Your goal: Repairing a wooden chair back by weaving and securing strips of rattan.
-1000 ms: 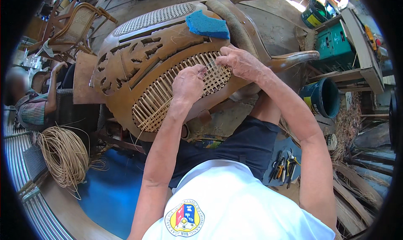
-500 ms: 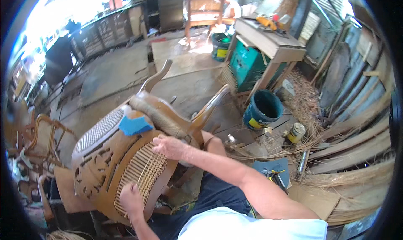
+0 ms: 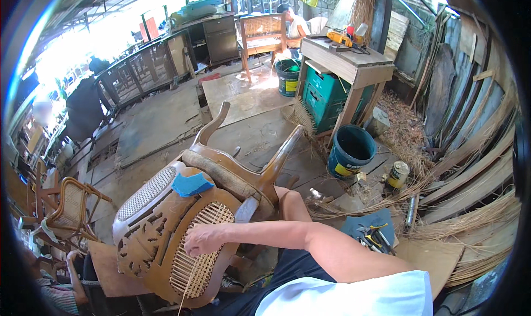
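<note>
A carved wooden chair [image 3: 135, 249] lies tipped over in front of me, its legs in the air. Part of its back is a panel of woven cane strips [image 3: 207, 274] in a wooden frame. My right hand [image 3: 203, 239] rests on this panel with its fingers closed, apparently around a thin cane strand [image 3: 187, 294] that runs down past the lower edge of the view. My left hand is out of view. On the frame above the panel sits a blue cloth-like piece [image 3: 191, 184].
Pliers [image 3: 381, 237] lie on a blue sheet [image 3: 349, 227] to my right. Beyond them stand a tin can [image 3: 397, 175] and a dark bucket [image 3: 354, 151]. Cane strands [image 3: 481, 233] fill the right side. A workbench [image 3: 345, 56] holds a yellow power tool [image 3: 338, 38]. One person [image 3: 299, 27] sits at the back.
My right hand has moved down from the panel's upper edge to its middle. My left hand has left the view at the bottom. The view itself has shifted.
</note>
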Available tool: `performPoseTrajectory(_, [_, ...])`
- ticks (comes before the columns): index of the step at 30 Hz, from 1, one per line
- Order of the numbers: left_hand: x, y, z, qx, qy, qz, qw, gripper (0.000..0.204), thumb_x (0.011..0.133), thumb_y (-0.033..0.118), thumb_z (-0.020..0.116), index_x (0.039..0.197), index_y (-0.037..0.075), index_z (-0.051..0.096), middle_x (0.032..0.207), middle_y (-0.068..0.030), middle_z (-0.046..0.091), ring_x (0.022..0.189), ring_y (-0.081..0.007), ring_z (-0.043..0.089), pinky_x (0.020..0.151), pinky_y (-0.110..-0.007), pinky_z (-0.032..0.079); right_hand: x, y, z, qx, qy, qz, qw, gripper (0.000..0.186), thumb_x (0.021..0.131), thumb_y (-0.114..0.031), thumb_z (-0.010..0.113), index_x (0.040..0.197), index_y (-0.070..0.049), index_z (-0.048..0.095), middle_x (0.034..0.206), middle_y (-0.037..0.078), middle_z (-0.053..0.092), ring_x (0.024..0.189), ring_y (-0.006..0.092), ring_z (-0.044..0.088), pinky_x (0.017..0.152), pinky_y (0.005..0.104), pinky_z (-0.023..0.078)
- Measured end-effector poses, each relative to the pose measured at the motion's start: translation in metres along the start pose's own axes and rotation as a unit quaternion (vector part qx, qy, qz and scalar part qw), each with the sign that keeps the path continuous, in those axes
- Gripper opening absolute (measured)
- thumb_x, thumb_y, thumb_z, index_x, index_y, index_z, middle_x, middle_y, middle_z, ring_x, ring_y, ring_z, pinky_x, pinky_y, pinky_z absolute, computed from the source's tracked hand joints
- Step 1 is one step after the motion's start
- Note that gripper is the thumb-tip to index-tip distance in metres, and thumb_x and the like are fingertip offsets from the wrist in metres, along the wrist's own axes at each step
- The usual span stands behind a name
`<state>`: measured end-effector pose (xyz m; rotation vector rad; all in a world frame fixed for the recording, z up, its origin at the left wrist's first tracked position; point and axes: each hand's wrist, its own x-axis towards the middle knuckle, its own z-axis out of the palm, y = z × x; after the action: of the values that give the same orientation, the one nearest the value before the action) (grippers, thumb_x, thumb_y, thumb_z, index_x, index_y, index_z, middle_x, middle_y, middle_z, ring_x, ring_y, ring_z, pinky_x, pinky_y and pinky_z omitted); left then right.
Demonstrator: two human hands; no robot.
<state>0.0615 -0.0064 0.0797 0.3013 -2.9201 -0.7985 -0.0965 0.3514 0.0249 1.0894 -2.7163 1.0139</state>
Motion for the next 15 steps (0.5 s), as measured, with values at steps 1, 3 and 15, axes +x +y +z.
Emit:
performPoseTrajectory(1, [0.001,-0.004,-0.003,-0.006,0.017,0.002,1.0,0.04,0.099,0.039,0.063,0.103,-0.001,0.067,0.08,-0.0153,0.063,0.072,-0.0273,0.055,0.069,-0.042,0.047,0.007,-0.005,-0.001,-0.003,0.013,-0.009,1.0,0.017,0.091,-0.021,0.065,0.098,-0.007,0.072,0.091,0.013,0.069,0.094,0.0324,0.063,0.087,0.0442,0.049])
performPoseTrajectory(3, [0.006,-0.017,-0.01,-0.03,0.05,0.052,0.997,0.036,0.097,0.035,0.065,0.101,-0.001,0.07,0.082,-0.0151,0.066,0.074,-0.0278,0.059,0.072,-0.041,0.049,0.016,-0.014,-0.009,0.045,-0.116,0.048,0.991,0.019,0.091,-0.022,0.066,0.095,-0.004,0.072,0.087,0.014,0.07,0.086,0.0313,0.066,0.079,0.0433,0.051])
performPoseTrajectory(15, [0.046,-0.042,0.008,-0.084,0.116,0.376,0.916,0.045,0.094,0.035,0.071,0.127,0.006,0.064,0.098,-0.0148,0.069,0.086,-0.024,0.063,0.08,-0.038,0.05,-0.011,-0.029,-0.087,0.237,-0.113,0.006,0.965,0.019,0.096,-0.019,0.068,0.101,-0.002,0.072,0.086,0.01,0.071,0.087,0.02,0.067,0.078,0.0351,0.053])
